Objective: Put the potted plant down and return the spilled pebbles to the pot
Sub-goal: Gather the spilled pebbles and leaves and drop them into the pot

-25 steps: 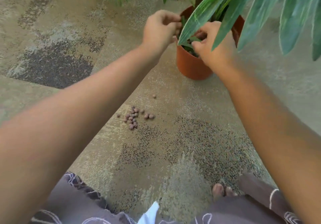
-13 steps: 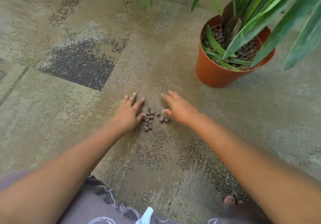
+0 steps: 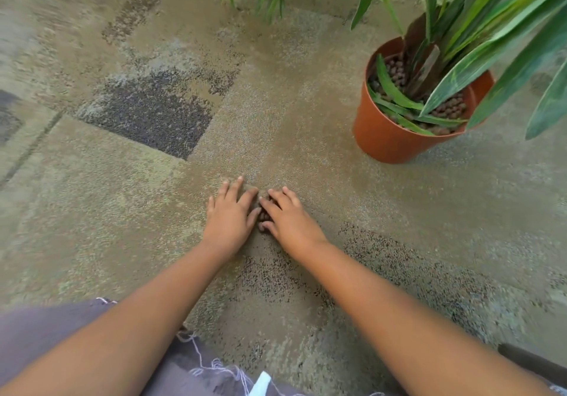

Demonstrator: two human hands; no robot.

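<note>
- Pebbles, brown, in a small cluster on the carpet, wedged between the two hands and mostly hidden by them.
- Left hand palm down on the carpet, fingers spread wide, thumb against the cluster; holds nothing.
- Right hand palm down just beside it, fingers extended and a little apart, tips touching the cluster; holds nothing.
- Pot, orange, upright on the carpet, well apart to the right; more pebbles and long green leaves inside.
</note>
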